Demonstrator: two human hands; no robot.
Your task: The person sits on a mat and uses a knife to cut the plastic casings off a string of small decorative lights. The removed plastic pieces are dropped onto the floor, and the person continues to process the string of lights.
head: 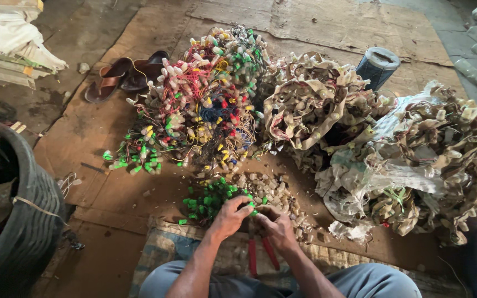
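1. Head view shows us our left hand curled around a small green cap piece, fingers closed on it at the near edge of the green pile.
2. Our right hand sits touching the left, fingers bent inward; we grip the red-handled cutters, whose handles hang down toward our knees.
3. Just beyond the hands lie a heap of loose green caps on the left and a heap of pale beige sockets on the right, the two piles touching.
4. Farther out, a big tangle of coloured wires and sockets spreads across the cardboard sheet.
5. Right of that tangle we see mounds of beige strips with sockets, spilling over a white sack.
6. Far behind those stands a blue-grey roll.
7. Far left, a pair of brown sandals rests by the cardboard's edge; a black tyre stands at the near left.
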